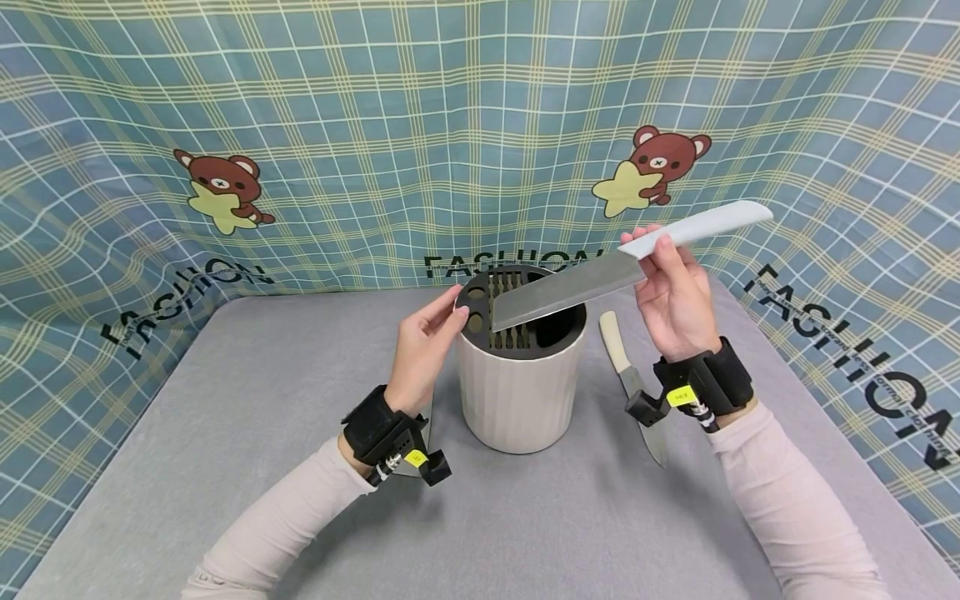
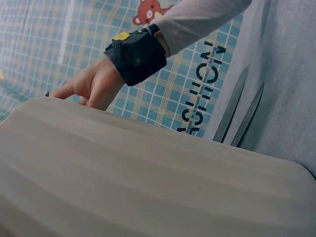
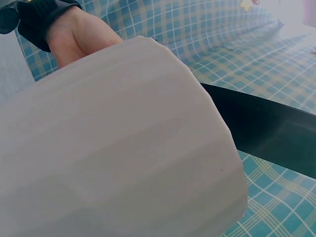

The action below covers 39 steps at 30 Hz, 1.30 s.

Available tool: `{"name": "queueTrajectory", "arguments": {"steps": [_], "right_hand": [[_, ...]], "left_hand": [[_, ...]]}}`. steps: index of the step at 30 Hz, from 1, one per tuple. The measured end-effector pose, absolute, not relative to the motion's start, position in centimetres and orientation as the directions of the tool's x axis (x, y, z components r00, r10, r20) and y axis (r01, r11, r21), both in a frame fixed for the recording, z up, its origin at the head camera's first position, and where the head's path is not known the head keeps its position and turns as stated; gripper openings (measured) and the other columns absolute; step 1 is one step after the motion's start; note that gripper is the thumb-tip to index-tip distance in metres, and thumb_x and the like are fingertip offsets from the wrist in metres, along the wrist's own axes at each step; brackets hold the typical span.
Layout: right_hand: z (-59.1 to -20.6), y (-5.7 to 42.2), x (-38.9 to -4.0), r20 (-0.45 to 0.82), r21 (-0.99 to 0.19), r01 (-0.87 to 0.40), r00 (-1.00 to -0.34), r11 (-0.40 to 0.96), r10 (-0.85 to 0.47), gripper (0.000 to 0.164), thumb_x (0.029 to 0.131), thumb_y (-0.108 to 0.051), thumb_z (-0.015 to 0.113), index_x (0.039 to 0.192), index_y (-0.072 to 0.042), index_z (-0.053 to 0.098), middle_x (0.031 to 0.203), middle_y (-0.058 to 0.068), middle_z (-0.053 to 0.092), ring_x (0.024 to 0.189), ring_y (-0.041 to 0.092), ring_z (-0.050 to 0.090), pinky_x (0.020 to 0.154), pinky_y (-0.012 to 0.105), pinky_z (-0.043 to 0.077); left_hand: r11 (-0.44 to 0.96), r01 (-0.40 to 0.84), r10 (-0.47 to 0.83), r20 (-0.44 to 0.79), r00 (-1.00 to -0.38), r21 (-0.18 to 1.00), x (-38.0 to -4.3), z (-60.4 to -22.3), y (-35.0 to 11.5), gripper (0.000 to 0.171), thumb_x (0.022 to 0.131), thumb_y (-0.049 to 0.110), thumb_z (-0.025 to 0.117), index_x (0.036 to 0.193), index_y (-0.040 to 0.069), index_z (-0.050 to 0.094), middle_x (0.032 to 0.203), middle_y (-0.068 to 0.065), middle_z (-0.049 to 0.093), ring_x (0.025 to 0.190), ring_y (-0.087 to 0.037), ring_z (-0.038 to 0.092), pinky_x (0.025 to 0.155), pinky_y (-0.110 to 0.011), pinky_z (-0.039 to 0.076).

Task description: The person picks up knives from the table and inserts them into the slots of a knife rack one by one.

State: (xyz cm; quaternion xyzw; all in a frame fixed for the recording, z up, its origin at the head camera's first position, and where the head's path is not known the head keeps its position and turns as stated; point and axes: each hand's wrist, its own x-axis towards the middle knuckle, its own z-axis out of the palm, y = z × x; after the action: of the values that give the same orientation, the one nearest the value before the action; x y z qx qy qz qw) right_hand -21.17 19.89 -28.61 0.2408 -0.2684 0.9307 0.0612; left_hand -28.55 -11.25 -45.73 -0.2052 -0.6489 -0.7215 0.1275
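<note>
I'm holding the knife (image 1: 573,287) above the holder (image 1: 517,404), toward the far edge of the table (image 1: 247,400).
My right hand (image 1: 675,304) is pinching the handle (image 1: 712,226), best staying clear of the sharp edge; my left hand (image 1: 424,346) is touching the holder, whether gripping I can't tell.

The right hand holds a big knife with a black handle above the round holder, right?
Not quite: the handle is white, not black; the head view shows it. The right hand does hold the big knife above the round holder.

Makeshift booth: plaid cloth (image 1: 435,158) around grey table (image 1: 300,367)
</note>
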Motion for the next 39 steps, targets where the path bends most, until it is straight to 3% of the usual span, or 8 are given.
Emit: {"name": "queueTrajectory", "arguments": {"steps": [10, 16, 25, 32, 36, 39], "right_hand": [[-27.9, 19.9, -21.8, 0.495, -0.457, -0.251, -0.869, -0.853, -0.009, 0.016, 0.098, 0.002, 0.051, 0.11, 0.009, 0.059, 0.104, 0.02, 0.065, 0.1, 0.028, 0.066, 0.092, 0.03, 0.058], [-27.1, 19.9, -22.2, 0.534, -0.473, -0.296, -0.845, -0.829, -0.003, 0.016, 0.096, 0.007, 0.052, 0.11, 0.013, 0.057, 0.103, 0.022, 0.062, 0.098, 0.032, 0.066, 0.099, 0.033, 0.055], [-24.4, 20.1, -22.0, 0.567, -0.642, -0.386, -0.821, -0.663, -0.071, 0.016, 0.094, 0.008, 0.054, 0.11, 0.01, 0.06, 0.102, 0.018, 0.065, 0.1, 0.026, 0.066, 0.105, 0.035, 0.05], [-22.0, 19.9, -22.0, 0.598, -0.712, -0.415, -0.781, -0.566, -0.18, 0.017, 0.093, 0.012, 0.053, 0.11, 0.012, 0.059, 0.103, 0.02, 0.066, 0.104, 0.03, 0.065, 0.105, 0.039, 0.05], [-20.8, 19.7, -22.0, 0.579, -0.757, -0.425, -0.789, -0.496, -0.208, 0.018, 0.093, 0.012, 0.054, 0.11, 0.01, 0.06, 0.101, 0.018, 0.068, 0.103, 0.029, 0.066, 0.103, 0.038, 0.051], [-20.2, 19.3, -22.1, 0.567, -0.78, -0.439, -0.798, -0.446, -0.205, 0.017, 0.093, 0.011, 0.055, 0.108, 0.008, 0.063, 0.099, 0.015, 0.069, 0.1, 0.026, 0.067, 0.1, 0.036, 0.054]], "left_hand": [[-0.117, 0.456, 0.08, 0.466, -0.881, 0.882, -28.5, -45.7, -11.2, 0.05, 0.097, 0.027, 0.062, 0.145, 0.025, 0.047, 0.152, 0.007, 0.041, 0.14, -0.011, 0.036, 0.113, -0.032, 0.043], [-0.117, 0.465, 0.087, 0.476, -0.875, 0.877, -28.6, -45.8, -11.3, 0.051, 0.098, 0.027, 0.061, 0.146, 0.022, 0.046, 0.152, 0.006, 0.041, 0.141, -0.012, 0.036, 0.113, -0.032, 0.042], [-0.106, 0.47, 0.094, 0.479, -0.873, 0.876, -28.7, -45.8, -11.3, 0.05, 0.098, 0.026, 0.06, 0.146, 0.023, 0.046, 0.152, 0.006, 0.04, 0.141, -0.012, 0.036, 0.114, -0.033, 0.042], [-0.113, 0.462, 0.107, 0.473, -0.874, 0.879, -28.6, -45.9, -11.5, 0.05, 0.098, 0.026, 0.06, 0.146, 0.023, 0.046, 0.152, 0.005, 0.04, 0.141, -0.012, 0.036, 0.114, -0.034, 0.041], [-0.098, 0.44, 0.128, 0.45, -0.884, 0.893, -26.8, -43.6, -11.4, 0.05, 0.099, 0.027, 0.059, 0.147, 0.021, 0.045, 0.153, 0.002, 0.039, 0.141, -0.012, 0.036, 0.114, -0.031, 0.041], [-0.11, 0.392, 0.142, 0.405, -0.903, 0.913, -23.1, -39.2, -10.7, 0.052, 0.1, 0.026, 0.058, 0.147, 0.012, 0.043, 0.154, -0.004, 0.037, 0.142, -0.016, 0.034, 0.117, -0.034, 0.037]]}}
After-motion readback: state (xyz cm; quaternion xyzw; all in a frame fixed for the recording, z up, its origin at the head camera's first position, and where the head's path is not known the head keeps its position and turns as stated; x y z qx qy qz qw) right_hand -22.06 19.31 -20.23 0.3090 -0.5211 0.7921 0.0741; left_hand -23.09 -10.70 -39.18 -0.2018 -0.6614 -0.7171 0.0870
